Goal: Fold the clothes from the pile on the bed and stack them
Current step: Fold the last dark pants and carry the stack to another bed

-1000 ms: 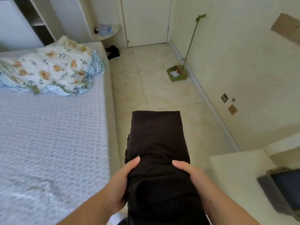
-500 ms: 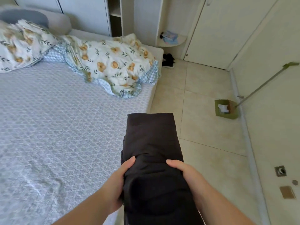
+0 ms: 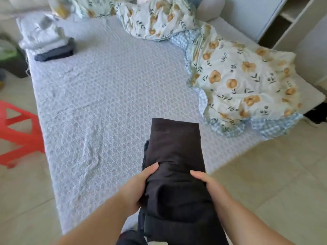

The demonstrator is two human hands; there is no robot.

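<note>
I hold a folded black garment in front of me with both hands, and it reaches from the bottom of the view up toward 12 o'clock, with its far end hanging above the near corner of the bed. My left hand grips its left edge, the thumb lying on top of the cloth and the other fingers curled under it, where I cannot see them. My right hand grips the right edge in the same manner, thumb on top, fingers hidden below. The two thumbs are apart, with the dark cloth bunched between them. The bed has a pale textured cover. At about 10 o'clock, near its far left corner, a stack of folded clothes lies, white pieces on top of dark blue ones. At about 1 to 2 o'clock a flowered quilt with a blue checked underside is crumpled on the bed. At 9 o'clock a red plastic stool stands on the tiled floor just beside the bed.
</note>
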